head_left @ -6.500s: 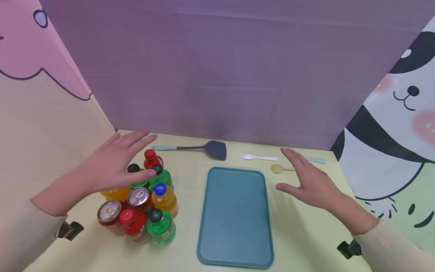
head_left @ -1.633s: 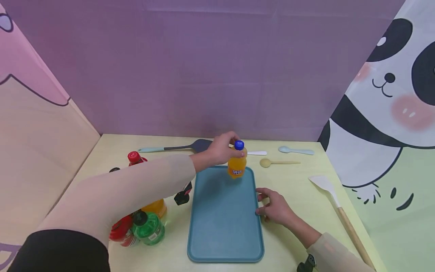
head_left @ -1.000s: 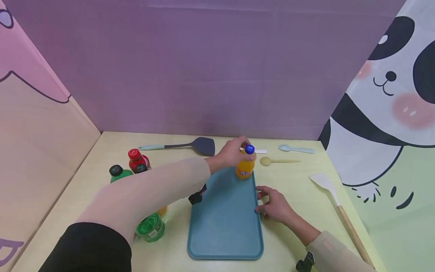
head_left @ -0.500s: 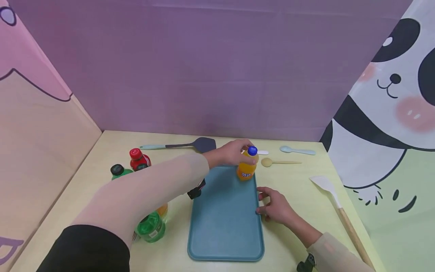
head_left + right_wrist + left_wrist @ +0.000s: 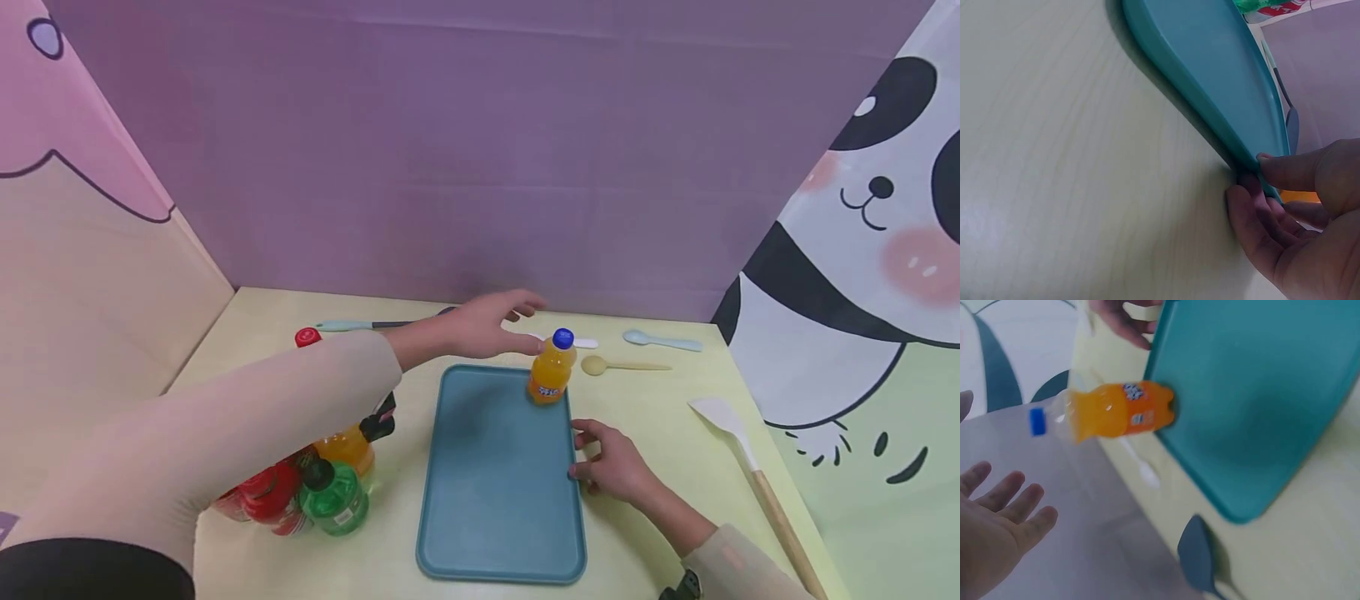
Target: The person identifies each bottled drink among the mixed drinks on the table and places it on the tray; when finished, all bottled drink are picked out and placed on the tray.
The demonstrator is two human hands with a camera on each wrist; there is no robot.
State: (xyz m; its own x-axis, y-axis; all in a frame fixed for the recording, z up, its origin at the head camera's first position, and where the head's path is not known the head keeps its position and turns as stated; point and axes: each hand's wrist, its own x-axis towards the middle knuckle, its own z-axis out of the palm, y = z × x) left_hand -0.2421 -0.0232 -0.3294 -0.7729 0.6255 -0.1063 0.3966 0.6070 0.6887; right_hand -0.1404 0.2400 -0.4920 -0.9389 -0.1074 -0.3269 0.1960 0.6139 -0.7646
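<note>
An orange soda bottle [image 5: 551,379] with a blue cap stands upright on the far right corner of the teal tray [image 5: 495,492]. My left hand [image 5: 491,323] hovers just left of the bottle with fingers spread, holding nothing. In the left wrist view the open palm [image 5: 997,528] is apart from the bottle [image 5: 1116,415] and the tray [image 5: 1260,387]. My right hand [image 5: 603,461] pinches the tray's right rim. In the right wrist view the hand [image 5: 1291,219] has its thumb on top of the tray's [image 5: 1210,81] rim and its fingers at the edge.
Several bottles cluster at the left: green [image 5: 335,502], red [image 5: 270,500], orange [image 5: 347,447]. Along the back lie a dark spatula [image 5: 352,325], a white spoon [image 5: 587,342], a light-blue spoon [image 5: 662,340] and a yellow spoon [image 5: 617,365]. A white wooden-handled spatula [image 5: 750,462] lies right.
My left hand set the orange bottle on the tray's far right corner, let go and drew back left with fingers spread. The right hand stays on the tray's rim.
</note>
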